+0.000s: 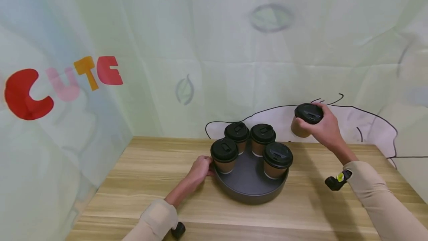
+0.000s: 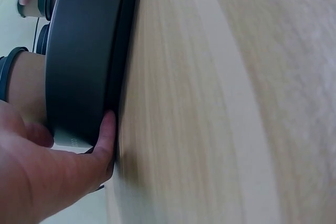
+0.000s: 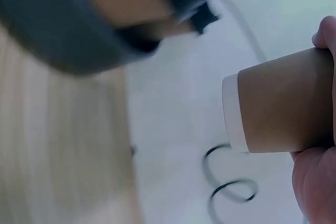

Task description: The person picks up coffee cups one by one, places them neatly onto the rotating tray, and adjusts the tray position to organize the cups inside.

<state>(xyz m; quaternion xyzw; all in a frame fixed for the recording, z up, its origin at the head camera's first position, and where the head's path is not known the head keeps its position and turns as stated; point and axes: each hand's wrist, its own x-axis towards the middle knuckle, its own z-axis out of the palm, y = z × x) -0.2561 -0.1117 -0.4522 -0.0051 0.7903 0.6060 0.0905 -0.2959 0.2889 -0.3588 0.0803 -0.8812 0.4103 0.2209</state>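
Observation:
My right hand (image 1: 326, 127) grips a brown paper coffee cup (image 3: 289, 103) with a black lid (image 1: 309, 113), raised above the back right of the table. The right wrist view shows the cup's white base free of any surface. Several more lidded paper cups, among them a front right cup (image 1: 276, 172) and a left cup (image 1: 224, 166), stand upright on a round dark tray (image 1: 249, 198). My left hand (image 1: 200, 170) holds the tray by its left edge. In the left wrist view one finger (image 2: 107, 129) lies at the tray's lower edge, by the tabletop.
The wooden table (image 1: 150, 181) ends at the back against a hanging printed sheet (image 1: 160, 47). Coloured letters (image 1: 28, 94) mark the sheet on the left. A small black camera (image 1: 334, 183) is worn on the right wrist, another (image 1: 178, 230) on the left.

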